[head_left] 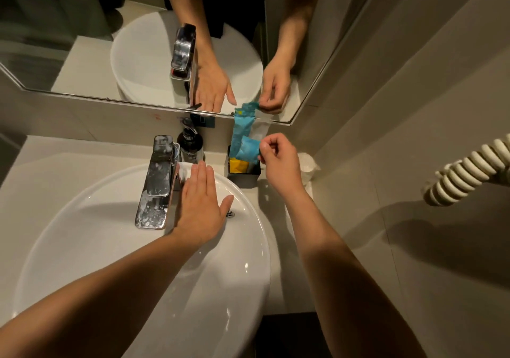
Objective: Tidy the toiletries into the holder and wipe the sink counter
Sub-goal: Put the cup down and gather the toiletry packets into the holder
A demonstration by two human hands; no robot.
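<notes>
A black square holder [244,178] stands on the counter behind the white basin's [110,247] right rim. Tall blue and white toiletry packets [242,131] stick up out of it, with a yellow packet [238,165] lower inside. My right hand [280,161] hovers just right of the holder, thumb and fingers pinched on the edge of a small blue packet [249,149] above the holder's opening. My left hand [202,205] lies flat, fingers together, palm down on the basin's back rim beside the chrome tap [157,183].
A dark pump bottle [190,143] stands behind the tap against the mirror [110,40]. A crumpled white item [307,164] lies on the counter right of the holder. A coiled cream cord [463,172] hangs on the right wall. The beige counter [55,158] surrounds the basin.
</notes>
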